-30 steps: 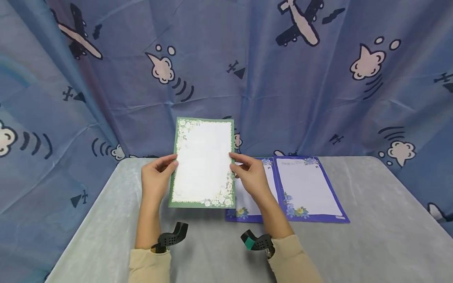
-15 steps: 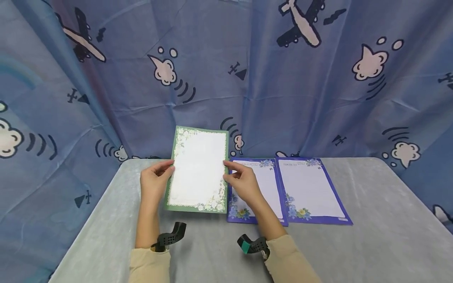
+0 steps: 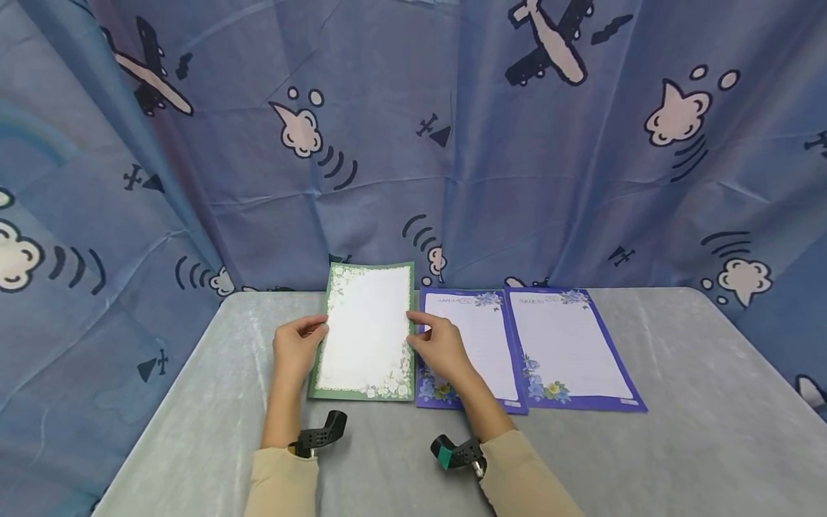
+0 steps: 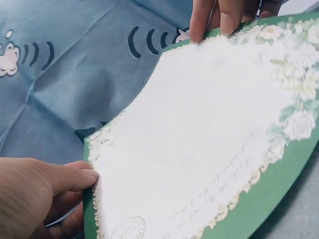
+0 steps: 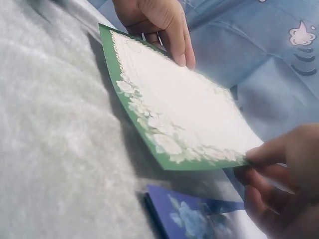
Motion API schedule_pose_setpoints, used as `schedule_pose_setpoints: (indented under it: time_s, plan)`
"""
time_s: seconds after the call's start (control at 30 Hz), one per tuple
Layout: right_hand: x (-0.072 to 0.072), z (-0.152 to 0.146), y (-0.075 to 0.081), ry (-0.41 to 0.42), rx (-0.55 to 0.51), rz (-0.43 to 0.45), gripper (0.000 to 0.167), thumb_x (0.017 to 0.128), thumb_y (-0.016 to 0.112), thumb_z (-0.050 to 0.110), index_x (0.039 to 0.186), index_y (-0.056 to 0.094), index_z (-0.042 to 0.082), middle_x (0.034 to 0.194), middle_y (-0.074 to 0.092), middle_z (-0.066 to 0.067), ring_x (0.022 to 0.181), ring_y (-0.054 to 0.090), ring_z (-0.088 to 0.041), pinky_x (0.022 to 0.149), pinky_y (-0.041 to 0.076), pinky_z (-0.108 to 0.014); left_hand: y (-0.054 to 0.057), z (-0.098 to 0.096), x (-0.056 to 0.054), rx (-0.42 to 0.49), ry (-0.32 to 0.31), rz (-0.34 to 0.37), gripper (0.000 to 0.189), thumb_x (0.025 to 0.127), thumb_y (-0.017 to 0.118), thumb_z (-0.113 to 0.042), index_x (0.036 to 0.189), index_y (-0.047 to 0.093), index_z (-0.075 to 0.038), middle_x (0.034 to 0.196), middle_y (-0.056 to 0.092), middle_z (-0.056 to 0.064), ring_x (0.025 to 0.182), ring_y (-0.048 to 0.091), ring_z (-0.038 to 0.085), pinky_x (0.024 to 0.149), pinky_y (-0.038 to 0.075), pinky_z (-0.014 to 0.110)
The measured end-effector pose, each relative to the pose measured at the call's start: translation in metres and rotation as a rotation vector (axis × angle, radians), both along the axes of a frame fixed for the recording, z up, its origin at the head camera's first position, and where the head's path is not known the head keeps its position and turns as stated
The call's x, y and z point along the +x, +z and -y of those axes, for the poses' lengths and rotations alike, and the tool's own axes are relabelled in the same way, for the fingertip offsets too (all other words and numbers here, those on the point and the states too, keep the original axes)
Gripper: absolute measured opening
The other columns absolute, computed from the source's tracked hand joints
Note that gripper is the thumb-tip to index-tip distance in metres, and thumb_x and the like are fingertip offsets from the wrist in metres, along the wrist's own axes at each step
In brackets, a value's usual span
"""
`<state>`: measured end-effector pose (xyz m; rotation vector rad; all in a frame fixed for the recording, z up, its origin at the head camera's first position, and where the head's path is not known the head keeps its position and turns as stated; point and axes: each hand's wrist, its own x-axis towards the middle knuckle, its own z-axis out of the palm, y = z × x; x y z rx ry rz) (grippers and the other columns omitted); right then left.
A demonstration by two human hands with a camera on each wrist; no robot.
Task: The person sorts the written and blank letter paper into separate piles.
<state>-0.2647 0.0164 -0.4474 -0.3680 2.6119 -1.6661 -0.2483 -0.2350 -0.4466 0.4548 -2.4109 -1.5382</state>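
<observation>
A sheet of paper (image 3: 367, 334) with a green border and white flowers is held up between both hands, tilted toward me. My left hand (image 3: 298, 348) pinches its left edge between thumb and fingers, and my right hand (image 3: 442, 348) pinches the right edge. The left wrist view shows the sheet (image 4: 189, 129) bowed, with faint script near its lower border. In the right wrist view its near edge hovers over the table, casting a shadow. Right beside it lies a purple-bordered sheet (image 3: 466, 345) with blue flowers, partly hidden by my right hand and forearm.
Another purple-bordered sheet (image 3: 568, 348) lies to the right, its left edge against the first one. All are on a grey cloth-covered table (image 3: 698, 431). A blue curtain (image 3: 517, 179) printed with planes and clouds hangs behind the table's far edge.
Both hands have lowered the green-bordered sheet toward the table. It first shifted slightly left, uncovering more of the nearer purple sheet, which stays in place.
</observation>
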Motion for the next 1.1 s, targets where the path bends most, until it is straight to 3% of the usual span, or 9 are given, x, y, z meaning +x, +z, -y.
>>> schedule_pose_setpoints:
  time_s: [0.33, 0.43, 0.57, 0.77, 1.1]
  plan:
    - [-0.002, 0.001, -0.013, -0.002, 0.113, -0.049, 0.043, 0.091, 0.070, 0.006, 0.133, 0.065, 0.004, 0.119, 0.072, -0.017, 0.049, 0.042, -0.009, 0.047, 0.036, -0.022, -0.013, 0.000, -0.003, -0.025, -0.019, 0.024, 0.023, 0.096, 0.067, -0.010, 0.116, 0.076, -0.005, 0.115, 0.073, 0.019, 0.104, 0.067, 0.028, 0.076, 0.049, 0.022]
    - [-0.002, 0.002, -0.016, 0.001, 0.151, -0.066, 0.041, 0.091, 0.071, 0.008, 0.132, 0.066, 0.004, 0.098, 0.072, -0.012, 0.052, 0.044, -0.010, 0.049, 0.038, -0.023, -0.016, 0.000, -0.003, -0.061, -0.022, 0.037, 0.022, 0.095, 0.068, -0.009, 0.115, 0.076, -0.004, 0.112, 0.074, 0.019, 0.102, 0.068, 0.029, 0.076, 0.049, 0.023]
    - [-0.001, 0.002, -0.018, -0.002, 0.214, -0.088, 0.039, 0.092, 0.071, 0.012, 0.130, 0.068, 0.004, 0.075, 0.062, -0.005, 0.056, 0.047, -0.011, 0.052, 0.040, -0.024, -0.019, 0.000, -0.002, -0.123, -0.038, 0.045, 0.022, 0.093, 0.069, -0.009, 0.113, 0.076, -0.003, 0.108, 0.075, 0.020, 0.100, 0.068, 0.030, 0.081, 0.053, 0.032]
    - [-0.001, 0.002, -0.022, -0.028, 0.255, -0.115, 0.037, 0.090, 0.073, 0.014, 0.126, 0.071, 0.005, 0.064, 0.056, -0.001, 0.054, 0.045, -0.010, 0.052, 0.038, -0.024, -0.021, -0.003, -0.001, -0.214, -0.074, 0.066, 0.026, 0.091, 0.071, -0.010, 0.115, 0.075, -0.003, 0.110, 0.074, 0.019, 0.101, 0.068, 0.030, 0.087, 0.054, 0.044]
    - [-0.004, 0.005, -0.028, -0.083, 0.209, -0.093, 0.036, 0.089, 0.073, 0.014, 0.124, 0.073, 0.006, 0.049, 0.045, 0.005, 0.045, 0.039, -0.008, 0.045, 0.031, -0.023, -0.020, -0.004, 0.000, -0.230, -0.070, 0.113, 0.025, 0.090, 0.073, -0.013, 0.114, 0.077, -0.006, 0.104, 0.075, 0.014, 0.094, 0.067, 0.025, 0.077, 0.050, 0.033]
